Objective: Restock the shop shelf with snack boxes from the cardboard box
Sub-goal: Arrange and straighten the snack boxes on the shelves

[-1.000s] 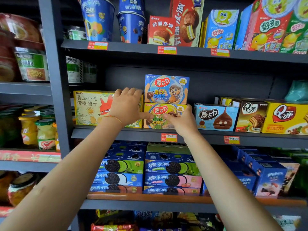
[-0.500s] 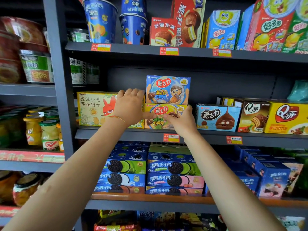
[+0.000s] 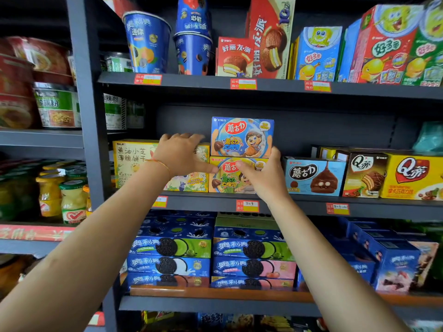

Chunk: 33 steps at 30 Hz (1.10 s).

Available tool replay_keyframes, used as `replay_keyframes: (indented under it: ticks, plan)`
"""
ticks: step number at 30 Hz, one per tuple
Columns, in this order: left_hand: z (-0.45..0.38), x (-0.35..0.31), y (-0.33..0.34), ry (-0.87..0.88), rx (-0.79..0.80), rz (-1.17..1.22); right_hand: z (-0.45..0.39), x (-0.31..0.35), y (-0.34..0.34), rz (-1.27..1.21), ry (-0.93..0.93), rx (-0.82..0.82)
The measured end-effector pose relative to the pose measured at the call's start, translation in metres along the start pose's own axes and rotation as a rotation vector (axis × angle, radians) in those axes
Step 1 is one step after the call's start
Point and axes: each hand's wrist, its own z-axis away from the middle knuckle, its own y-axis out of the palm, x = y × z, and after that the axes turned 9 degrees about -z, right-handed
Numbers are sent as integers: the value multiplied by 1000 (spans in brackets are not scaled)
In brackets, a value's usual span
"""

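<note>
Through the head camera I see both of my bare arms reaching to the middle board of the dark grey metal shop shelf [image 3: 215, 200]. My left hand [image 3: 178, 154] lies over the pale yellow cardboard biscuit box with the red fox drawing [image 3: 134, 161], fingers curled over its top edge and the thumb stretched out right onto the front of the yellow-green mushroom-snack box [image 3: 226, 180]. My right hand [image 3: 263, 174] holds that same box from its right side, fingers wrapped on the front and the thumb up at the seam above. That box stands on the shelf board, touching the biscuit box on its left. Stacked squarely on top of it is a blue mushroom-snack box with a cartoon boy [image 3: 242, 137], upright and touched only at its lower right corner by my right thumb. Just to the right stands a light blue box with a chocolate drop face [image 3: 314, 176], then brown and yellow Q boxes [image 3: 388, 176]. The board below carries blue sandwich-cookie boxes [image 3: 211, 255] stacked three high in two columns. The board above holds blue paper cups [image 3: 148, 41] and red pie boxes [image 3: 251, 51]. I cannot see the cardboard supply box.
</note>
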Motion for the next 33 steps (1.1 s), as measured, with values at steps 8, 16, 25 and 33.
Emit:
replay_keyframes:
  ticks: [8, 16, 25, 33]
  plan:
    - [-5, -4, 13, -10, -90, -64, -1, -2, 2, 31, -22, 3]
    - [-7, -4, 16, -26, -91, -86, -1, -1, 4, 50, -29, -10]
    - [-7, -6, 16, -33, -77, -77, -2, -3, 4, 68, -76, -41]
    - [-4, -6, 12, -30, -78, -57, -6, -9, 5, 108, -93, -79]
